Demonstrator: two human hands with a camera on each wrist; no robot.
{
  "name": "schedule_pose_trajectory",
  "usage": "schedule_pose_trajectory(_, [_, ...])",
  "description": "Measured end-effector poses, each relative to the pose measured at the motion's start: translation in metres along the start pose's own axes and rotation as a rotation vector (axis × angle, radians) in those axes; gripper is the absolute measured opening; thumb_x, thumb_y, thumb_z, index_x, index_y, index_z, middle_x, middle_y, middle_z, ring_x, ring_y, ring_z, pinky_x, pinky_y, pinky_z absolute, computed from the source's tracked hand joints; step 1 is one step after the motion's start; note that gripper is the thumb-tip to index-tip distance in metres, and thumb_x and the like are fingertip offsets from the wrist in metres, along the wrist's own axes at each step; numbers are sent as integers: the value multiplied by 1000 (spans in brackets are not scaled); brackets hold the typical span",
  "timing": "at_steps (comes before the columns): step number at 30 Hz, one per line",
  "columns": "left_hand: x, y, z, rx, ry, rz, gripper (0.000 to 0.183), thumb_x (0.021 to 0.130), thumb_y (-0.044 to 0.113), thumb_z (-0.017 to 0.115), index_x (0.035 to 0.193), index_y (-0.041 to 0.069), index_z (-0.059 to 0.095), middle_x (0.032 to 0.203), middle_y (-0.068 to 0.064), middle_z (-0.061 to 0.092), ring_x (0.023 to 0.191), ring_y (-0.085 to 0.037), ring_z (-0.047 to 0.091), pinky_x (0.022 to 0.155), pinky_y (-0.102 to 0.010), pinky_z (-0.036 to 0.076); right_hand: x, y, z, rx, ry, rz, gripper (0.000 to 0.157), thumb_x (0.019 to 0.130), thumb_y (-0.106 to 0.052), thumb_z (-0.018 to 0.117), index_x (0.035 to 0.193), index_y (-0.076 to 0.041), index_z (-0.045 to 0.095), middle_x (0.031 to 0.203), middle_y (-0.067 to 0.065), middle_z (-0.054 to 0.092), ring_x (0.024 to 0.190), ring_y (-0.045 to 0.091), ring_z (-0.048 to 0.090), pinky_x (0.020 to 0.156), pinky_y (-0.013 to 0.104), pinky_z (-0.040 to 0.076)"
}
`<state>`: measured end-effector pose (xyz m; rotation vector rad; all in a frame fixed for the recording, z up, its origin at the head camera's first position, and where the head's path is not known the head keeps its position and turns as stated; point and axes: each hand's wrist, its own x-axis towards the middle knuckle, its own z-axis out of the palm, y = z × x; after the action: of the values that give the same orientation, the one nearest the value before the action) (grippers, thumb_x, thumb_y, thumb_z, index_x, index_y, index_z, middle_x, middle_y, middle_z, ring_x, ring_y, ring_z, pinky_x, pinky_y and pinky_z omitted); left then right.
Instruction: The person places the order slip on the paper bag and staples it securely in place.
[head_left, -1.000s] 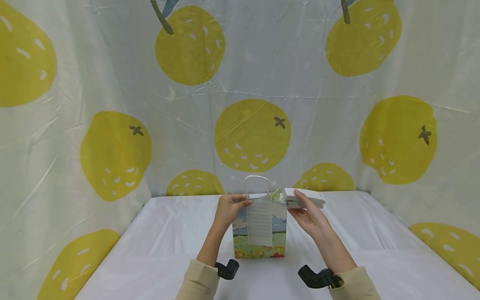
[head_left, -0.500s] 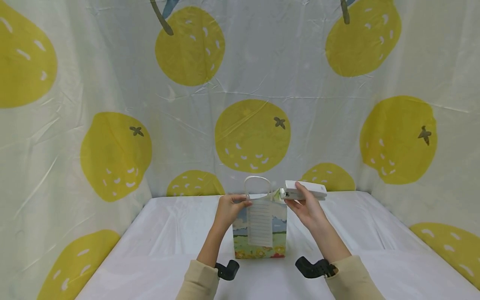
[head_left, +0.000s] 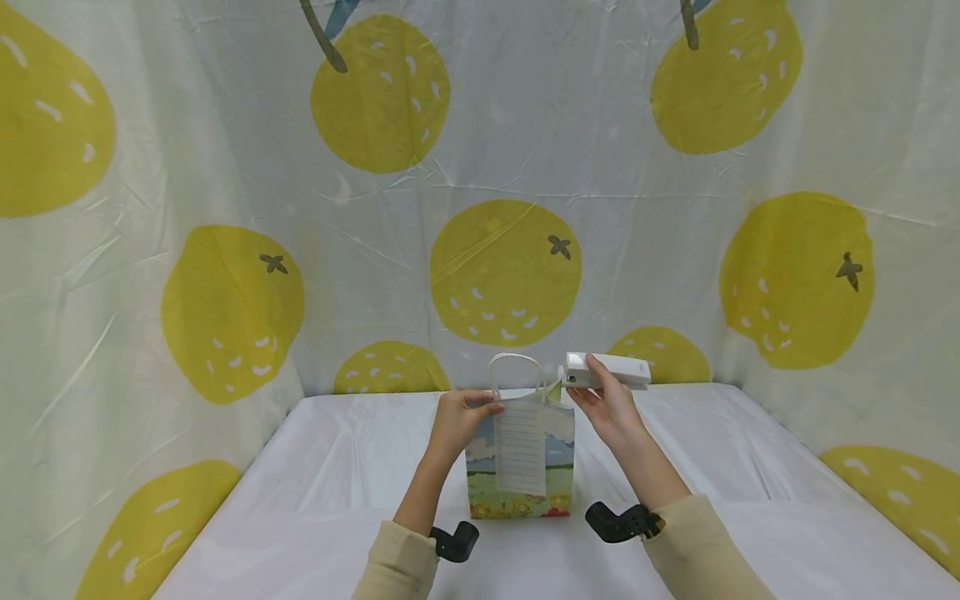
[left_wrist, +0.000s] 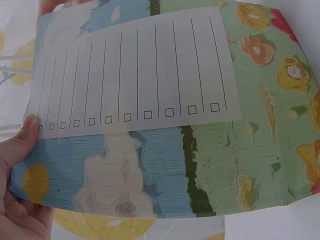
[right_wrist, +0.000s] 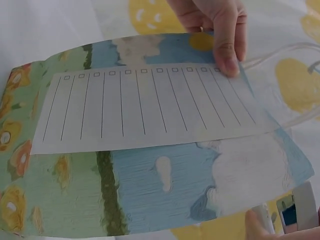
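A paper gift bag [head_left: 558,467] printed with sky, meadow and flowers stands upright on the table. Over its front hangs a white lined checklist sheet [head_left: 520,454] with small checkboxes. My left hand [head_left: 456,421] pinches the sheet and the bag's top edge, thumb in front, as the left wrist view shows. In my right hand [head_left: 617,417] is a white stapler [head_left: 618,369], held level just right of the bag's upper corner, thumb on top and fingers beneath. The right wrist view catches only the end of the stapler [right_wrist: 305,207] beside the bag's edge.
White cord handles [head_left: 516,358] rise from the bag's top. A white cloth covers the table [head_left: 337,467], and a curtain [head_left: 375,250] with yellow fruit surrounds it on the back and sides. Black camera mounts [head_left: 622,522] sit on both wrists.
My right hand has raised the stapler a little and turned it, bringing its end to the bag's upper right corner. My left hand has stayed on the sheet and bag.
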<state>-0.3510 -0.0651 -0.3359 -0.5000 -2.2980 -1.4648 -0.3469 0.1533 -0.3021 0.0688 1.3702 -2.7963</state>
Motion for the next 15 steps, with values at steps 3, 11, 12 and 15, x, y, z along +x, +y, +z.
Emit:
schedule_pose_trajectory(3, [0, 0, 0, 0, 1, 1, 22, 75, 20, 72, 90, 4, 73, 93, -12, 71, 91, -26, 66, 77, -36, 53, 2, 0, 3, -29, -6, -13, 24, 91, -30, 52, 108, -18, 40, 108, -2, 43, 97, 8, 52, 103, 26, 37])
schedule_pose_trajectory(11, [0, 2, -1, -3, -6, 9, 20, 76, 19, 71, 89, 4, 74, 92, -12, 71, 88, -25, 67, 75, -33, 53, 8, 0, 16, -102, 0, -66, 26, 93, -26, 50, 110, -12, 37, 109, 0, 39, 100, 11, 46, 107, 28, 31])
schedule_pose_trajectory(12, [0, 2, -1, -2, -8, 11, 20, 76, 19, 71, 89, 4, 74, 92, -12, 71, 88, -25, 67, 75, -33, 53, 9, 0, 18, -107, 3, -69, 27, 93, -25, 50, 111, -12, 37, 110, 1, 38, 101, 11, 45, 107, 28, 31])
schedule_pose_trajectory(15, [0, 2, -1, 2, -11, 11, 20, 76, 19, 71, 88, 4, 74, 92, -12, 71, 88, -25, 67, 75, -33, 53, 12, -1, 21, -132, 1, -75, 27, 93, -26, 51, 111, -12, 37, 111, 0, 38, 100, 11, 45, 105, 26, 33])
